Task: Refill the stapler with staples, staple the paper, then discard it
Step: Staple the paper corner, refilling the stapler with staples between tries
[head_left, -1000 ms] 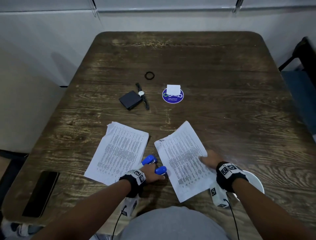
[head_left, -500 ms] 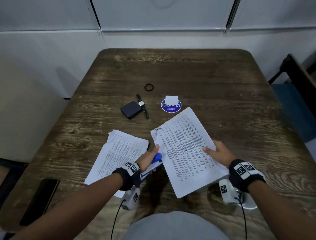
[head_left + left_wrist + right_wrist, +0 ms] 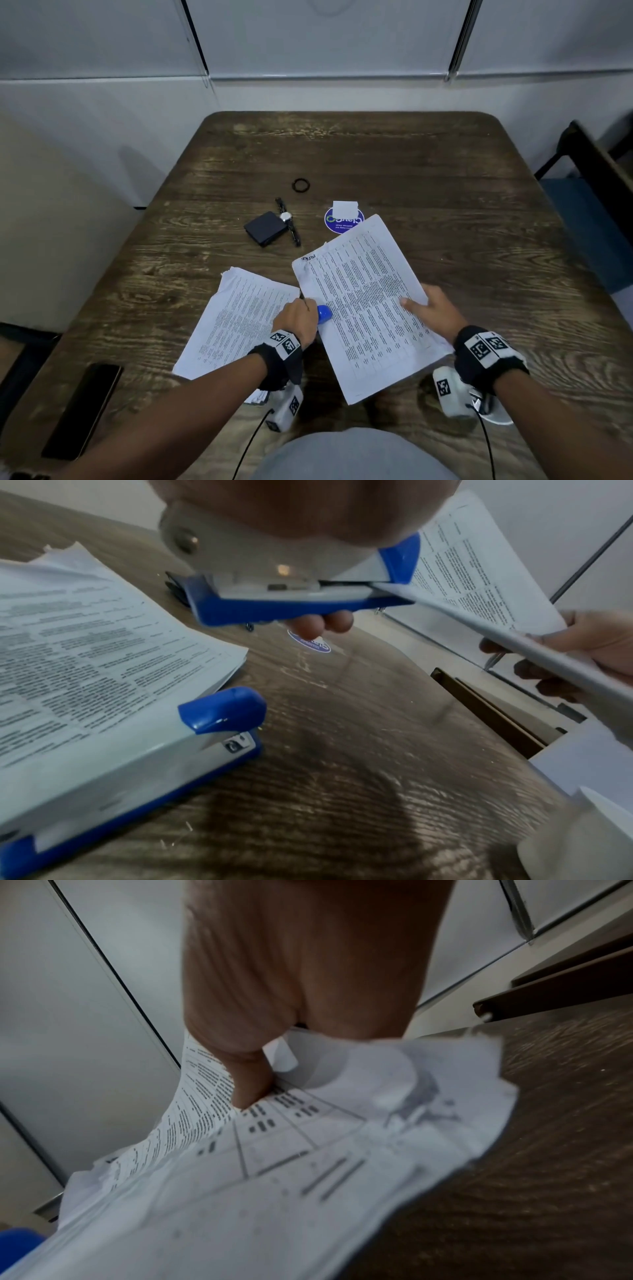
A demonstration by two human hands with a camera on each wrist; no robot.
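The left hand (image 3: 297,320) has its grip wrapped round the blue and white stapler (image 3: 294,593), thumb on top, fingers under the base. From the head view only the stapler's blue nose shows, poking out at the hand's 3 o'clock; the rest is hidden by the hand and the sheets. The left wrist view shows the mouth of the stapler closed down over the edge of the held paper (image 3: 366,308). The right hand (image 3: 430,313) pinches that paper at its 3 o'clock edge, thumb on the printed face, fingers underneath, and the sheets are lifted off the table (image 3: 445,178). The right wrist view is blurred low down, print smeared.

A second stapler (image 3: 219,718) lies on the table against a thick paper stack (image 3: 239,318), at 9 o'clock from the held paper. It is hidden from the head view. Up at 12 o'clock sit a dark wallet (image 3: 265,228), a wristwatch (image 3: 287,221), a black ring (image 3: 301,185) and a round blue sticker (image 3: 339,222), its near edge covered by the paper. A phone (image 3: 82,411) lies at 8 o'clock. A white object (image 3: 498,416) is mostly hidden under the right wrist; what it holds cannot be seen.
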